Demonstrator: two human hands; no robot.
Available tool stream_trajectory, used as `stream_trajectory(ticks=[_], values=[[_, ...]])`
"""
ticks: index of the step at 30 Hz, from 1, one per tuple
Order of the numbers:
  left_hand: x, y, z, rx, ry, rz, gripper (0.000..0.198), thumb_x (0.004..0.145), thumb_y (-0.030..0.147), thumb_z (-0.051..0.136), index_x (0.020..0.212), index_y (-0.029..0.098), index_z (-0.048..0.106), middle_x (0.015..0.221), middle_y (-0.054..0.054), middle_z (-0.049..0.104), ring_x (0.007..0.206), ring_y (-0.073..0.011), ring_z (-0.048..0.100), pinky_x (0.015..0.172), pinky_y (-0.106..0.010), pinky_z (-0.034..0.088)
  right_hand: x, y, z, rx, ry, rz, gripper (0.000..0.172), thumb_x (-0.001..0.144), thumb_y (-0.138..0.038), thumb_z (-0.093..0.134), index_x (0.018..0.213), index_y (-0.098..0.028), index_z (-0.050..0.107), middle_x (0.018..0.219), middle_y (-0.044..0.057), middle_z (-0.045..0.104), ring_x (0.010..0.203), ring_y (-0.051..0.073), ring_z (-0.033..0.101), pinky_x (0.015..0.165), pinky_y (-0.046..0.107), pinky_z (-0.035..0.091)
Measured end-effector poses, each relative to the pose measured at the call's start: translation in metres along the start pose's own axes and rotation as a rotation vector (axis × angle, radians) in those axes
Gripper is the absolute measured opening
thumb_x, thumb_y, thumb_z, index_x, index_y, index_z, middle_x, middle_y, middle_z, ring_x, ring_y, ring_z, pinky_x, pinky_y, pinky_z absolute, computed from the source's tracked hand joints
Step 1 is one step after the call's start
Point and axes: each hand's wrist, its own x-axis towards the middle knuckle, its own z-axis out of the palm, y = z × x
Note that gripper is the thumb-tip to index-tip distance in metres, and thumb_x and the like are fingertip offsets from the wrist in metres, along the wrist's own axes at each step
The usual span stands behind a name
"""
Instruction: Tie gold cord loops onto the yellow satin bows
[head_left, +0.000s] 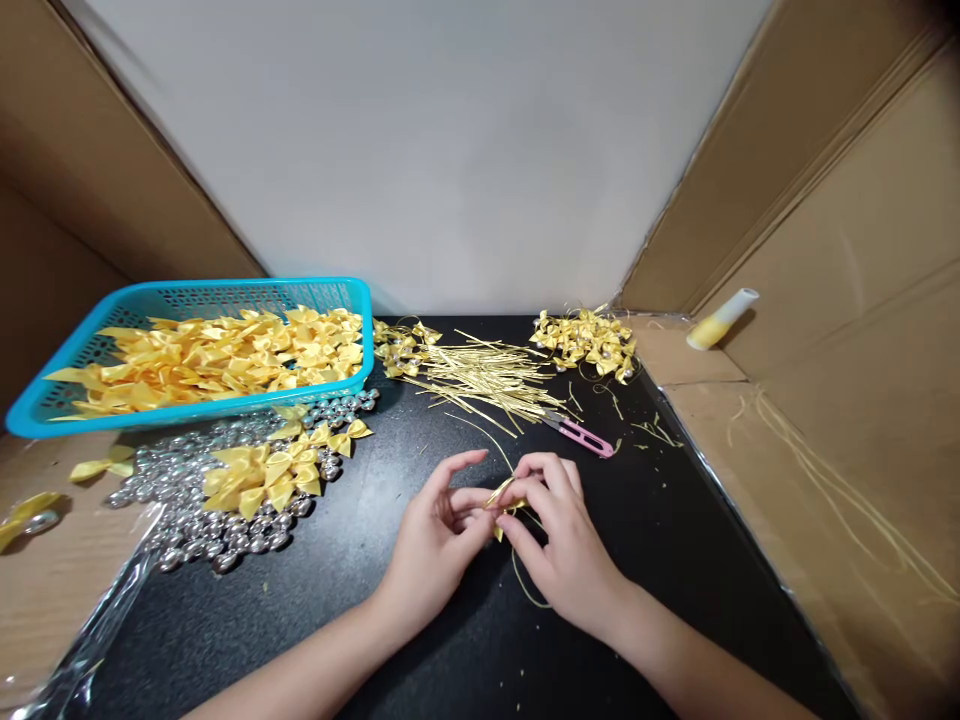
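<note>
My left hand [435, 540] and my right hand [562, 545] meet over the black tabletop. Between their fingertips is a small yellow ribbon bow [499, 535], mostly covered by the fingers. Thumb and fingers of the left hand pinch it, with the index finger lifted away. The right thumb and fingers close on its other side, where gold strands show. A thin gold cord [525, 590] loops down below the hands, and one end runs up behind them. Beyond the right hand lie pink-handled thread snips [589, 438] beside a pile of gold strips [480, 375].
A blue basket [366, 330] of yellow bows stands at the back left. Silver beads [202, 530] and loose bows [259, 475] lie before it. Bows with cords [589, 340] are heaped at the back right. Cardboard walls flank the table; a pale tube [721, 320] stands right.
</note>
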Motion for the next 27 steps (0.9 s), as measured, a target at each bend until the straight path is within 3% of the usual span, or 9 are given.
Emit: stream_trajectory(ticks=[8,13,21,24,27], values=[[-0.002,0.001,-0.002,0.016,-0.046,0.019,0.044,0.079,0.019,0.069,0.117,0.020,0.048,0.078,-0.003,0.074,0.069,-0.0149,0.067,0.067,-0.025,0.050,0.001,0.002,-0.003,0.019,0.019,-0.071,0.014,0.085,-0.011,0.061,0.091,-0.022,0.065,0.113,0.007,0.053,0.108,0.026,0.047,0.093,0.045,0.041],[-0.005,0.000,-0.003,0.037,-0.079,0.016,0.045,0.079,0.016,0.067,0.119,0.021,0.048,0.083,-0.004,0.075,0.077,-0.0177,0.070,0.072,-0.026,0.051,0.001,0.004,-0.001,0.047,0.115,-0.169,0.021,0.082,-0.006,0.063,0.083,-0.026,0.071,0.103,0.004,0.058,0.100,0.023,0.050,0.087,0.041,0.043],[-0.003,-0.005,-0.006,0.075,-0.087,0.044,0.043,0.080,0.020,0.066,0.119,0.019,0.048,0.082,-0.004,0.075,0.074,-0.0163,0.069,0.069,-0.025,0.051,-0.012,0.000,0.008,-0.022,0.111,-0.133,0.018,0.088,-0.006,0.050,0.088,-0.020,0.060,0.110,0.008,0.048,0.107,0.024,0.046,0.092,0.042,0.040],[0.001,-0.004,-0.005,0.078,-0.085,0.073,0.042,0.080,0.019,0.065,0.118,0.018,0.047,0.086,-0.006,0.076,0.079,-0.0182,0.071,0.073,-0.028,0.053,-0.013,0.000,0.004,0.088,0.182,-0.156,0.016,0.089,-0.009,0.049,0.087,-0.022,0.058,0.107,0.006,0.047,0.107,0.023,0.047,0.092,0.040,0.041],[0.010,0.006,-0.004,0.108,-0.080,0.129,0.040,0.081,0.019,0.064,0.117,0.017,0.048,0.088,-0.008,0.077,0.078,-0.0186,0.071,0.072,-0.029,0.053,-0.003,-0.001,-0.009,0.390,0.167,-0.128,0.012,0.094,-0.017,0.048,0.086,-0.023,0.055,0.102,0.004,0.053,0.091,0.017,0.056,0.080,0.032,0.048]])
